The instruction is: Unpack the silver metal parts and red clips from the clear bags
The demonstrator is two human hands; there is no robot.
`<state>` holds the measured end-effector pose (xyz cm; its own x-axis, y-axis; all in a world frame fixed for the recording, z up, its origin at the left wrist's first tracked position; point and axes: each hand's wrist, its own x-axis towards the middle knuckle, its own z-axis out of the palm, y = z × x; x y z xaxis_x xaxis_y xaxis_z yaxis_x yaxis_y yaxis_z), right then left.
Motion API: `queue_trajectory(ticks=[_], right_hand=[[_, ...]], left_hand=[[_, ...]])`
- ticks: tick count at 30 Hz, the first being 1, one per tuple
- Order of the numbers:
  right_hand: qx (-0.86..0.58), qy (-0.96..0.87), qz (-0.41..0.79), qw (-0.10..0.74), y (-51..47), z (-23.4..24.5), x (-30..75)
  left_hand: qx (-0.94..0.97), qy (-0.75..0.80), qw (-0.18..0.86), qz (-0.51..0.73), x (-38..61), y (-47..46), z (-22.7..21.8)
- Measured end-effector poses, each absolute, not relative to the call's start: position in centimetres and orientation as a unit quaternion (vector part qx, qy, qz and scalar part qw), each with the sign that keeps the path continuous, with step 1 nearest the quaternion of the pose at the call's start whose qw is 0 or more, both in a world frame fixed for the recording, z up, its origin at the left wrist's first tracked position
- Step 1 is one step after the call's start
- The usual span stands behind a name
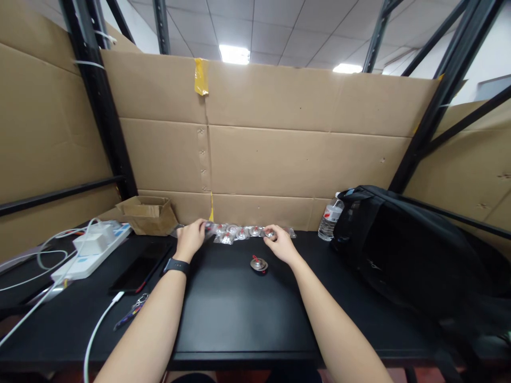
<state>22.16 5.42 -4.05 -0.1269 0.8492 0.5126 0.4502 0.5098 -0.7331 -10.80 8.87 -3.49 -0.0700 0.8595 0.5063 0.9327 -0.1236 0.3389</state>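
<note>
At the foot of the back cardboard wall lies a row of clear plastic packets [242, 233], each with a small round silver metal piece and a bit of red inside. My left hand [191, 240], wearing a dark wristband [176, 266], is closed at the row's left end, its fingertips on a packet. The right end is where my right hand [281, 246] is, thumb and fingers pinched round a packet with a round metal piece [270, 234]. Nearer me, between my forearms, a loose pair of small metal cymbals [259, 264] with red cord rests on the black table [243, 314].
To the left are an open cardboard box [149, 214], a white power strip [93, 252] with cables, a dark phone [139, 267] and a keyring [131, 312]. A water bottle [330, 219] and a black backpack [403, 260] stand at the right. Cardboard walls [263, 159] enclose the table.
</note>
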Motion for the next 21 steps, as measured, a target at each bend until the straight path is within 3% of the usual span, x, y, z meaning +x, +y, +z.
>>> queue_trajectory(ticks=[6, 13, 21], right_hand=[[-0.433, -0.714, 0.247, 0.493, 5.2, -3.6, 22.1], [-0.399, -0.76, 0.314, 0.406, 4.4, -3.9, 21.2], [-0.415, -0.717, 0.295, 0.476, 5.2, -4.2, 21.5]], left_hand=[[-0.844, -0.395, -0.045, -0.359, -4.6, 6.8, -3.0], [-0.856, -0.348, -0.059, -0.376, -0.2, 4.8, -3.8], [-0.821, -0.344, -0.153, -0.429, -0.2, 4.8, -4.2]])
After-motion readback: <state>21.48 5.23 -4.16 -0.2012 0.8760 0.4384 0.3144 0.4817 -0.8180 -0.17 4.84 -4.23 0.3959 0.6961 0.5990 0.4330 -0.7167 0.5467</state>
